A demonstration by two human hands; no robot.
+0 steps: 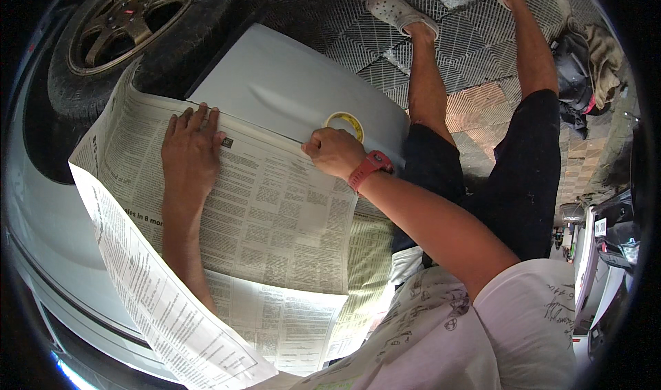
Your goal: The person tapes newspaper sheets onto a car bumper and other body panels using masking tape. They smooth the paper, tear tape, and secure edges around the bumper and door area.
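The left hand (191,149) is not gripping; it lies flat on the newspaper (275,204), which covers the near part of the grey panel (275,73). The right hand (334,150) has curled fingers at the paper's far edge; whether it grasps something, I cannot tell. Just beyond it is the tape roll (357,123). The wheel (131,25) is far left.

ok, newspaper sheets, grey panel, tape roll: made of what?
Newspaper sheets: thin matte paper, by dense print and curl. Grey panel: probably satin paint, from the soft sheen; metal or plastic unclear. Tape roll: likely cardboard core, smooth-looking, printed yellow; tape unclear.
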